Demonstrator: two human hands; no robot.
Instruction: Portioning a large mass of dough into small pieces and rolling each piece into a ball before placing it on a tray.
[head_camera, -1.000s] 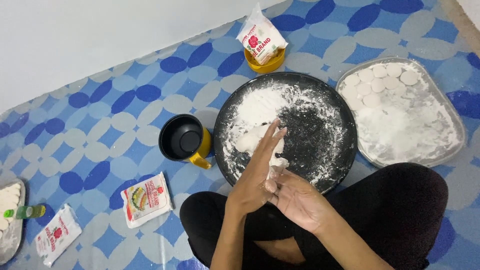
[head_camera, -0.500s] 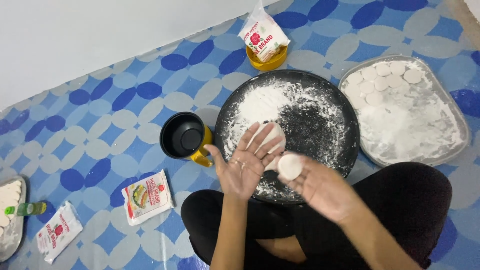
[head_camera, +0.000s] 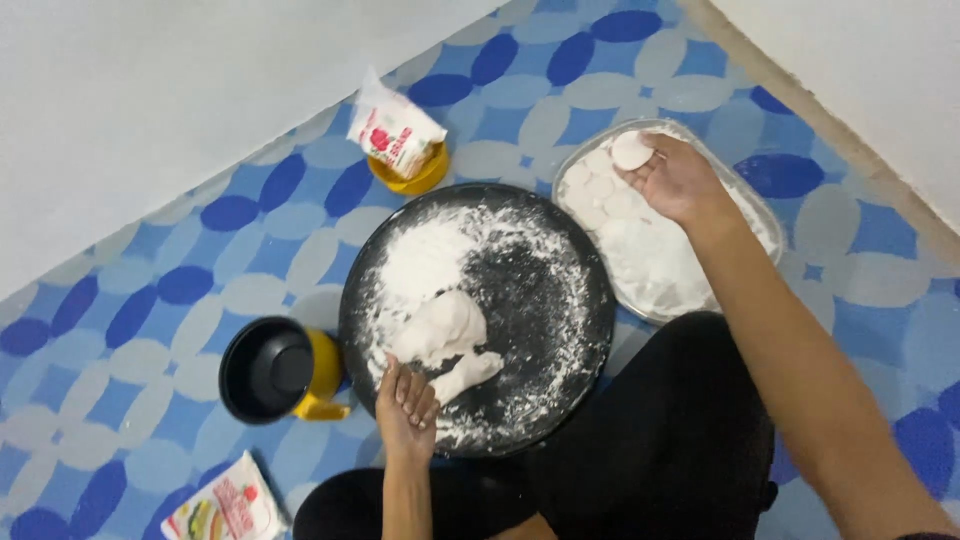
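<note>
Our left hand (head_camera: 405, 402) rests low, fingers together; our right hand (head_camera: 678, 180) reaches far forward, fingers curled.

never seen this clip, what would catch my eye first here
A round black tray dusted with white flour sits mid-floor, a lump of white dough on it beside the left hand. The right hand holds a flat dough disc over a clear tray of similar discs.
</note>
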